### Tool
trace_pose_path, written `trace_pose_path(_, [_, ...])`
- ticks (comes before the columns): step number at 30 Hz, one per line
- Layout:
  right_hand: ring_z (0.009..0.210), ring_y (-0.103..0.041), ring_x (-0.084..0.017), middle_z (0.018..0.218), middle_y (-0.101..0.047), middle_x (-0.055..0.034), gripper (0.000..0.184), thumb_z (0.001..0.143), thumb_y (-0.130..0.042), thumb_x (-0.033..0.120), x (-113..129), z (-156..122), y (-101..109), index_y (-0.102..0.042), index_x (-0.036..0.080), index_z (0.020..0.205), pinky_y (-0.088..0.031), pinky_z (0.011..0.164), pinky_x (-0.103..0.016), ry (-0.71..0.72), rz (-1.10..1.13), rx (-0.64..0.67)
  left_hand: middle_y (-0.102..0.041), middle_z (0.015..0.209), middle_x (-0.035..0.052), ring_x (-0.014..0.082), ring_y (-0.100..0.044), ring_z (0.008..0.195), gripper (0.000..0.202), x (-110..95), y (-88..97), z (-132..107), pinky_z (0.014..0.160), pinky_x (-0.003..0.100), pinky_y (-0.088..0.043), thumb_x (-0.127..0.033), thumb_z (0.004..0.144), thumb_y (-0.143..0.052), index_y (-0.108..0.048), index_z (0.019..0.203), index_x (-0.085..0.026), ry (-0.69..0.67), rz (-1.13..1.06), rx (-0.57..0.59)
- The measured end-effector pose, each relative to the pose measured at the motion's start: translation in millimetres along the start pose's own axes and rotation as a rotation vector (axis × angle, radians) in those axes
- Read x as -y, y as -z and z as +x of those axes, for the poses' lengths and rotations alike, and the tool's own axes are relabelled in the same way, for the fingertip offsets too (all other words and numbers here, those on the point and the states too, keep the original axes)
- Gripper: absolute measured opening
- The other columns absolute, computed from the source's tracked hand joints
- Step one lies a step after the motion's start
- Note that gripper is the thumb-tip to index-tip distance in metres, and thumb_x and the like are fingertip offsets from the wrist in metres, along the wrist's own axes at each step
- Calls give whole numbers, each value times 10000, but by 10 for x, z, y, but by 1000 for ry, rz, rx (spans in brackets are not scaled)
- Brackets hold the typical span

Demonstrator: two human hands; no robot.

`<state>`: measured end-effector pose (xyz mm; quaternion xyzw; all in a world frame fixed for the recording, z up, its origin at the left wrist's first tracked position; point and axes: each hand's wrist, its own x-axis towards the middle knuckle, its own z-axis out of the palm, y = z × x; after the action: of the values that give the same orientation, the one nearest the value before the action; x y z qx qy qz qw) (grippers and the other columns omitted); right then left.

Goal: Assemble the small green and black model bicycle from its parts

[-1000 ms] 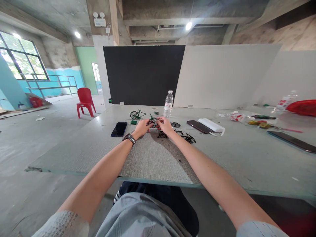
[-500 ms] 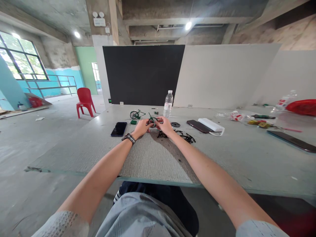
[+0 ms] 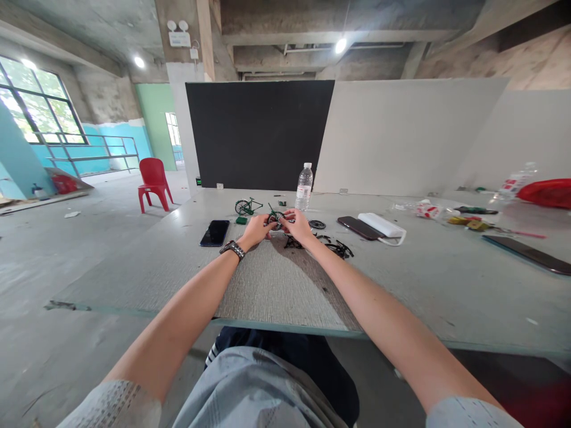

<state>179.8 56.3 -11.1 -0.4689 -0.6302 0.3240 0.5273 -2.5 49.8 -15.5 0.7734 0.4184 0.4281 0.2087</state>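
Between my two hands is a small toy bicycle wheel (image 3: pixel 275 220) with a green fork-like part rising from it. My left hand (image 3: pixel 257 230) closes its fingers on the wheel's left side. On the other side my right hand (image 3: pixel 298 226) pinches it with thumb and fingers. Behind my left hand stands a partly built green toy bicycle (image 3: pixel 248 206), and a small green block (image 3: pixel 241 220) lies just in front of that. Black toy parts (image 3: pixel 339 249) are scattered by my right wrist, with a loose black wheel (image 3: pixel 317 224) beyond them.
A clear water bottle (image 3: pixel 304 187) stands behind my hands. One phone (image 3: pixel 215 233) lies at left; another phone (image 3: pixel 359 228) rests beside a white power bank (image 3: pixel 379 226) at right. Farther right are a dark phone (image 3: pixel 526 254), tools and a red bag (image 3: pixel 546 197).
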Motion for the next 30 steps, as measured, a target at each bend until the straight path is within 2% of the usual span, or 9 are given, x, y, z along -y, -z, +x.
trace_pose_path(11, [563, -639, -115, 982, -702, -32, 380, 823, -839, 393, -3, -3, -8, -537, 242, 997, -582, 534, -285, -10, 17, -12, -739, 771, 32, 159, -700, 535, 232, 17, -6, 7, 546, 239, -501, -306, 969, -652, -593, 786, -176, 16, 3, -11])
trace_pose_path(18, [526, -632, -111, 961, -737, -50, 313, 843, -824, 373, 21, -5, -7, -587, 223, 983, -570, 521, -284, -15, 3, -30, -769, 828, 39, 137, -685, 508, 201, 31, -11, 12, 534, 230, -496, -288, 969, -653, -611, 812, -171, 18, -15, -14])
trace_pose_path(24, [511, -634, -114, 947, -744, -66, 162, 907, -737, 275, 63, -29, -5, -617, 206, 990, -572, 510, -288, -6, -3, -12, -769, 798, 47, 144, -690, 514, 194, 20, -4, 8, 532, 232, -498, -267, 967, -653, -626, 805, -164, 30, -17, -18])
trace_pose_path(30, [506, -639, -125, 896, -738, -50, 235, 889, -762, 330, 10, -13, 6, -609, 216, 1027, -591, 521, -307, 29, -25, -7, -753, 748, 42, 146, -686, 506, 210, 11, -5, 6, 521, 226, -493, -280, 972, -654, -631, 799, -163, 63, -32, -24])
